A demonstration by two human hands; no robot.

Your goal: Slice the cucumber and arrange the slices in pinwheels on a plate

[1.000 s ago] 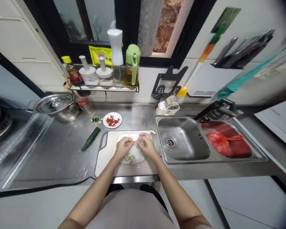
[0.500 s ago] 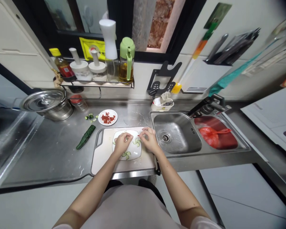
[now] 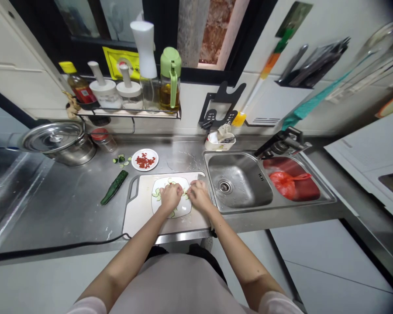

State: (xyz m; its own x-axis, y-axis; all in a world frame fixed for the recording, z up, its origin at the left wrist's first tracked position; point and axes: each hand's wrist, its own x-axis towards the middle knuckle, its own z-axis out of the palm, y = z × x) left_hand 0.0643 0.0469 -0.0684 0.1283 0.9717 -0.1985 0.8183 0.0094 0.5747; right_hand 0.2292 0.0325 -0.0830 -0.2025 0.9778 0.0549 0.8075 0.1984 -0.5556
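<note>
A white square plate lies on the cutting board in front of me, with curved cucumber slices arranged on it. Over its middle is my left hand, fingers curled together; whatever they pinch is hidden. My right hand is at the plate's right side, fingertips bunched close to the left ones above a cucumber slice. I cannot make out what is in them. Behind the board stands a small white plate of small red pieces that look like goji berries.
A part of a cucumber and several offcuts lie left of the board. Farther left stands a lidded steel pot beside a red-capped jar. The sink is at right, a red bag in its second basin.
My right hand has moved left and inward, its fingertips now near my left hand's. A small red piece at the right fingertips earlier is no longer visible there. The whole view has shifted slightly.
</note>
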